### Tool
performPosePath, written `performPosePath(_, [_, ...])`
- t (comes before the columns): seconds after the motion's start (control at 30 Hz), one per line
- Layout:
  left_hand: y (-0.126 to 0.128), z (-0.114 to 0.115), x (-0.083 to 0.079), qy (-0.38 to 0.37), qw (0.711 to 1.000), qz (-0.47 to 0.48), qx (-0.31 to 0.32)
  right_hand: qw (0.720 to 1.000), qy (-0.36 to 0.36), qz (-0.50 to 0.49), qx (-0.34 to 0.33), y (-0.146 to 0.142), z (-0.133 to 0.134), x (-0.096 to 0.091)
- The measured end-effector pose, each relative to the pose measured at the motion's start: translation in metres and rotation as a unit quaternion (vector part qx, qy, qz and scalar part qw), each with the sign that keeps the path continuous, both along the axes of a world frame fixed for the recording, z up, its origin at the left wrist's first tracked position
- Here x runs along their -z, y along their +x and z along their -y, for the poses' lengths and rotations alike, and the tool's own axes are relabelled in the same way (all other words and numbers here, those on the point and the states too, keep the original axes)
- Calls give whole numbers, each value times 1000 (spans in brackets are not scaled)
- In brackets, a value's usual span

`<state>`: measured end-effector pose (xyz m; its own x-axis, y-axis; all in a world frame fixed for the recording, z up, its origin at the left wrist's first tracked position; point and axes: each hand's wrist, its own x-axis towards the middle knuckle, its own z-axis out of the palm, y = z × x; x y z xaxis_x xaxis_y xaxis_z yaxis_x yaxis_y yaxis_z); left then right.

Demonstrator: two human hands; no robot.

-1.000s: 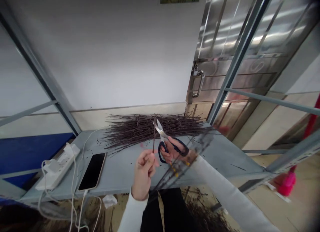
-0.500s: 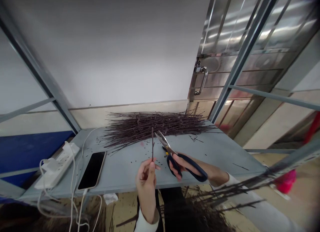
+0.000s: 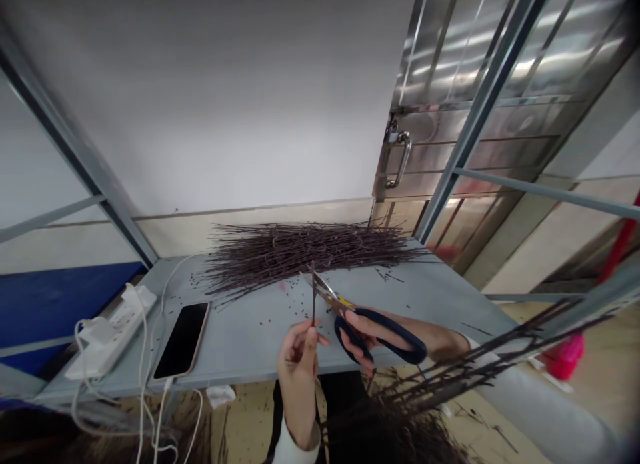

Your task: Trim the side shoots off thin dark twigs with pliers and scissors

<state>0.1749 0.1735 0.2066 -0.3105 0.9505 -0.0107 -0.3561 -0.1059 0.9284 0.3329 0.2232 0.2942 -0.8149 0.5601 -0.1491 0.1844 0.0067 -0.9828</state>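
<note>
My left hand [image 3: 299, 361] pinches the lower end of a thin dark twig [image 3: 314, 304], which stands upright between thumb and fingers. My right hand [image 3: 363, 334] grips a pair of scissors [image 3: 393, 327] with dark blue handles. Their blades are apart, reaching left across the upper part of the twig; whether they touch it I cannot tell. Behind both hands, a large heap of dark twigs [image 3: 310, 247] lies along the back of the grey table [image 3: 240, 337]. Small dark bits are scattered on the tabletop near the heap.
A phone [image 3: 183, 341] lies at the table's left, plugged into a white cable. Beside it is a white power strip [image 3: 113, 334] with several cords. More dark twigs [image 3: 415, 417] lie low in front, reaching up to the right. Metal frame posts [image 3: 490, 111] rise on both sides.
The scissors have moved so that their blades now cross the twig; before, they were just to its right. The handles have spread wider. The twig and my left hand have shifted slightly right.
</note>
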Motion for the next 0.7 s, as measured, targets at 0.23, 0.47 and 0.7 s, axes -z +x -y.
performPosePath(0.23, [-3,-1,7,6,1000,-3,16,997,41,43,47,-1,1,-2])
performPosePath(0.47, [-4,0,3,-2,997,74,20,990,35,34,134,1,1,18])
performPosePath(0.7, [-11,-3,-4,-22,989,144,9,962,59,12,265,30,-13,46])
